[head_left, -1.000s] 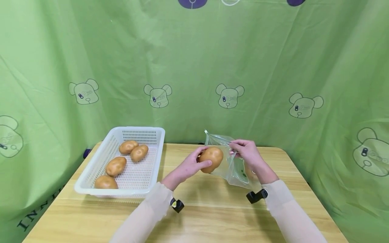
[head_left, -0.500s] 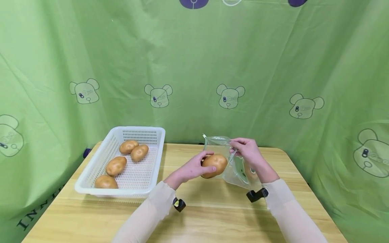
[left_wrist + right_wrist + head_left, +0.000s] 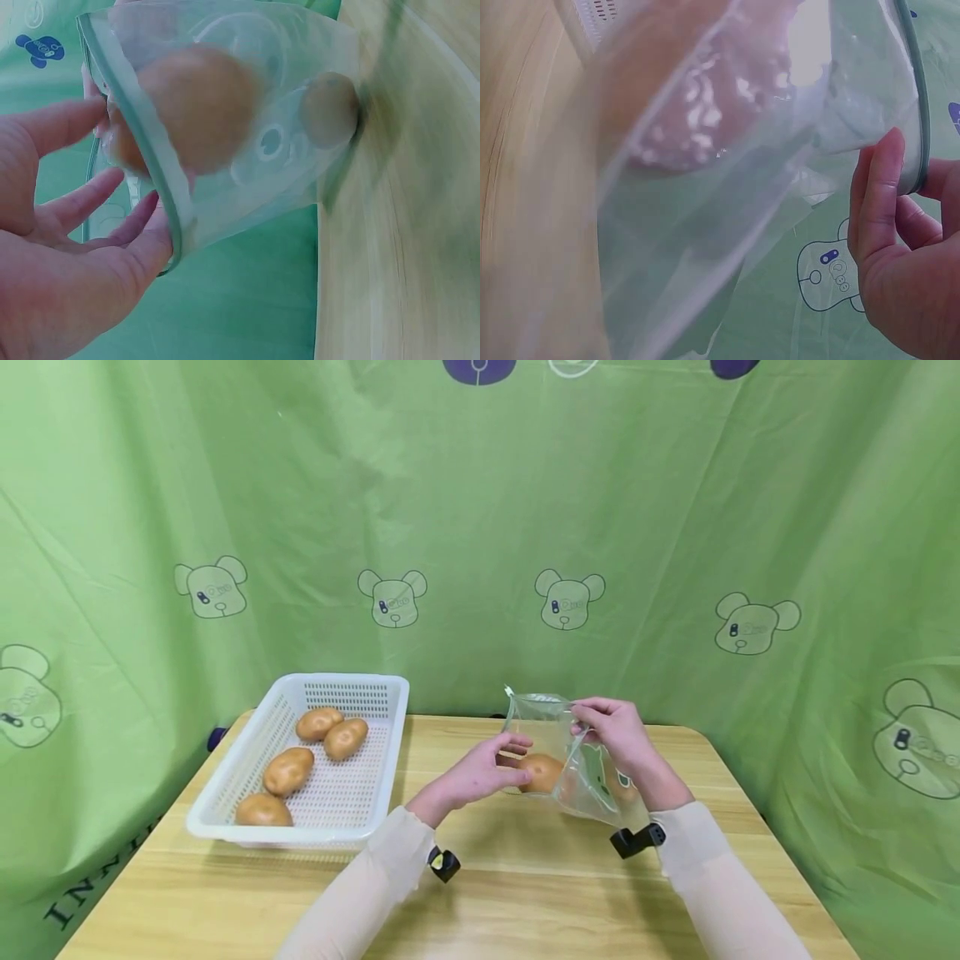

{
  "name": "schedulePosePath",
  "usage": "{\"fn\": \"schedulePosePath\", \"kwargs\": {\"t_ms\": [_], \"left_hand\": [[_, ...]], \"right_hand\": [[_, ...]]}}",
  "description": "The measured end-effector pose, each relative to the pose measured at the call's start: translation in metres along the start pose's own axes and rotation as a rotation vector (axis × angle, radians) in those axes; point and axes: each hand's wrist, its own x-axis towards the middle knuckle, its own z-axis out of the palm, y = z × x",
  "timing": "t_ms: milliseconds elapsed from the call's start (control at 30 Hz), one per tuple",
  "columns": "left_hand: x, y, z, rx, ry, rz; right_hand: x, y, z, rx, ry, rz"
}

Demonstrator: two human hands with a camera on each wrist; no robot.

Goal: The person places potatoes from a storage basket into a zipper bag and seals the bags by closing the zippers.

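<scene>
A clear zip bag [image 3: 540, 718] with a green zip edge stands tilted over the table, its mouth spread toward the left. My right hand [image 3: 617, 737] pinches the rim of the mouth between thumb and fingers, seen close in the right wrist view. My left hand [image 3: 480, 770] is at the mouth with its fingers spread and apart. Just past those fingertips, a brown potato [image 3: 199, 109] is inside the bag, blurred in the left wrist view. Deeper down, another potato [image 3: 330, 111] lies at the bag's bottom, partly veiled by the plastic.
A white perforated basket [image 3: 397, 727] stands at the left of the wooden table [image 3: 510, 902], holding several potatoes [image 3: 288, 771]. A green curtain [image 3: 480, 510] with bear heads hangs close behind the table and along both sides.
My left hand has lowered the potato into the bag's mouth and let go of it. The potato has moved right and down, away from the fingers. My right hand keeps its pinch on the rim.
</scene>
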Motion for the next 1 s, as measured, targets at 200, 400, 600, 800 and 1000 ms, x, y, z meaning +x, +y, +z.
{"fn": "schedulePosePath", "kwargs": {"t_ms": [200,400,600,800,1000], "left_hand": [[0.000,-0.002,-0.001,-0.003,0.029,0.024],[-0.003,-0.001,-0.004,0.008,0.040,0.035],[-0.015,0.001,-0.014,0.056,0.055,0.063],[-0.035,-0.002,-0.035,0.114,0.068,0.068],[-0.068,0.015,-0.058,0.172,0.078,0.060]], "right_hand": [[0.000,0.001,-0.001,0.013,0.005,-0.005],[-0.001,-0.001,-0.003,-0.028,-0.001,0.020],[-0.002,0.000,-0.004,-0.023,0.001,0.028],[-0.001,0.002,-0.004,-0.033,0.002,0.017],[-0.001,0.005,-0.005,-0.040,-0.001,0.015]]}}
